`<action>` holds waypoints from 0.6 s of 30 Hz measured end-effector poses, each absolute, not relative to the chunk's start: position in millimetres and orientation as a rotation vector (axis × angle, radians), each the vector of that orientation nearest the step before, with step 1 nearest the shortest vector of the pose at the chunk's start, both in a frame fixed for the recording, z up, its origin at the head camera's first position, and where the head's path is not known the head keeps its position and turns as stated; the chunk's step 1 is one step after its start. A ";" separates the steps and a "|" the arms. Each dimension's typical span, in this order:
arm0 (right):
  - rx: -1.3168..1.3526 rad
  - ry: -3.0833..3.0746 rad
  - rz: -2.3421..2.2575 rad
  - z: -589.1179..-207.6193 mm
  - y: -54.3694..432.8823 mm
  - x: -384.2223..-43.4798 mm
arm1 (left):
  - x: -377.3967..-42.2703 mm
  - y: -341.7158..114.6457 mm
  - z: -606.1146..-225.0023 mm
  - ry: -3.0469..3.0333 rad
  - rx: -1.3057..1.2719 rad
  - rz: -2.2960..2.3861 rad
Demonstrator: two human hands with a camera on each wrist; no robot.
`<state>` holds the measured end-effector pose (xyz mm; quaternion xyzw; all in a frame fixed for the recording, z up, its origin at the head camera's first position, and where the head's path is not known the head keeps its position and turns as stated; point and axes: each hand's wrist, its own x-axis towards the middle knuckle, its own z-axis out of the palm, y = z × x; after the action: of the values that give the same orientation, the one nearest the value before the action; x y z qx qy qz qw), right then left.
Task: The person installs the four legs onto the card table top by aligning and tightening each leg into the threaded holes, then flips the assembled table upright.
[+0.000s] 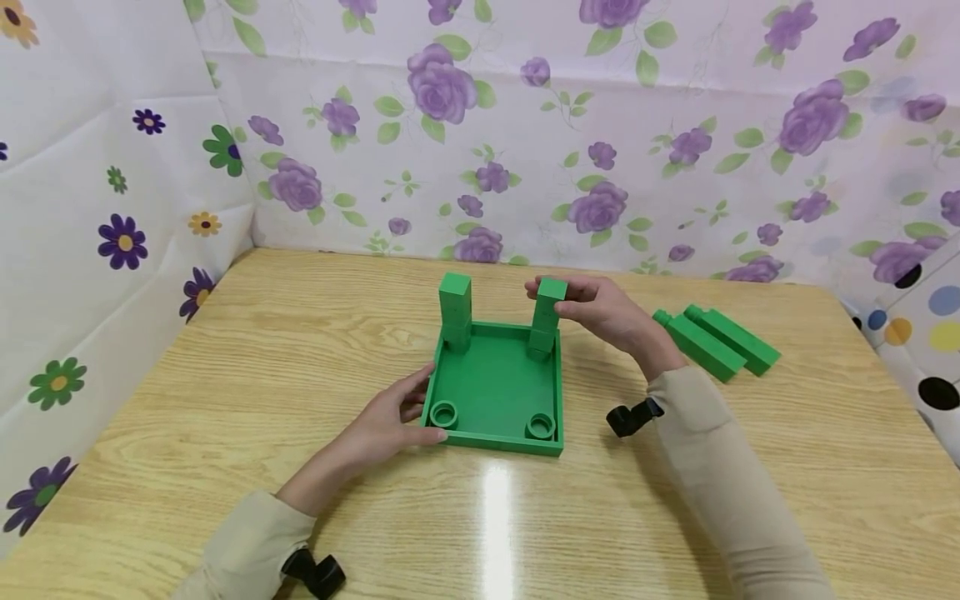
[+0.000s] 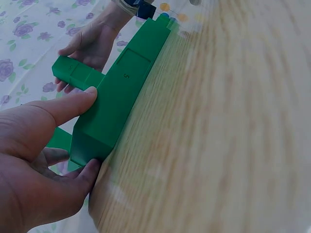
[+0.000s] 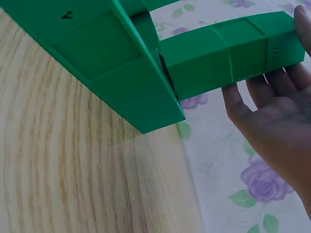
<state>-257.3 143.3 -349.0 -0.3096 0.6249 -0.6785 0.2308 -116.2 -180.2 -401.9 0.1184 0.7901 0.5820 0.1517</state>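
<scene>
A shallow square green tray [image 1: 495,383] with raised edges lies on the table. Two green posts stand upright in its far corners, the left post [image 1: 456,304] and the right post [image 1: 546,312]. Round sockets [image 1: 541,427] show in both near corners. My left hand [image 1: 381,429] grips the tray's near left corner, thumb on the front edge and fingers along the side. With my right hand [image 1: 603,312] I hold the right post near its top, thumb on the near side and fingers behind. In the right wrist view that post [image 3: 204,58] rises from the tray wall [image 3: 97,53].
Two loose green posts, one nearer [image 1: 701,346] and one farther [image 1: 738,342], lie side by side to the right, each with a round peg at one end. The wooden table [image 1: 300,308] backs onto a flowered cloth [image 1: 450,167].
</scene>
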 end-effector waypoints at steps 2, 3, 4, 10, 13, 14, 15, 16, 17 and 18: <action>-0.839 1.732 -1.852 -348.4 143.1 -257.0 | -116.0 -180.6 -402.3 2.270 0.343 1.671; -0.831 1.737 -1.847 -347.8 143.0 -256.6 | -116.0 -180.8 -402.4 2.274 0.341 1.670; -0.826 1.743 -1.844 -347.3 142.9 -256.5 | -115.7 -180.9 -402.0 2.274 0.345 1.671; -0.803 1.792 -1.804 -344.9 142.0 -254.6 | -115.2 -181.7 -400.8 2.258 0.346 1.683; -0.786 1.835 -1.788 -344.6 141.7 -254.0 | -115.3 -181.4 -400.3 2.250 0.339 1.690; -0.779 1.863 -1.779 -344.5 141.5 -253.8 | -115.4 -181.4 -400.2 2.247 0.339 1.692; -0.771 1.896 -1.769 -344.4 141.2 -253.6 | -115.4 -181.4 -400.2 2.247 0.338 1.691; -0.763 1.933 -1.758 -344.4 140.9 -253.3 | -115.4 -181.2 -400.1 2.248 0.339 1.690; -0.752 1.973 -1.747 -344.4 140.5 -252.8 | -115.4 -181.1 -400.2 2.247 0.339 1.692; -0.738 2.019 -1.733 -344.4 140.2 -252.2 | -115.3 -181.1 -400.3 2.244 0.340 1.694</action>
<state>-252.2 140.2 -344.4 -0.2624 0.7181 -0.6162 0.1891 -115.3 -181.1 -400.3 0.1186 0.7830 0.5909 0.1541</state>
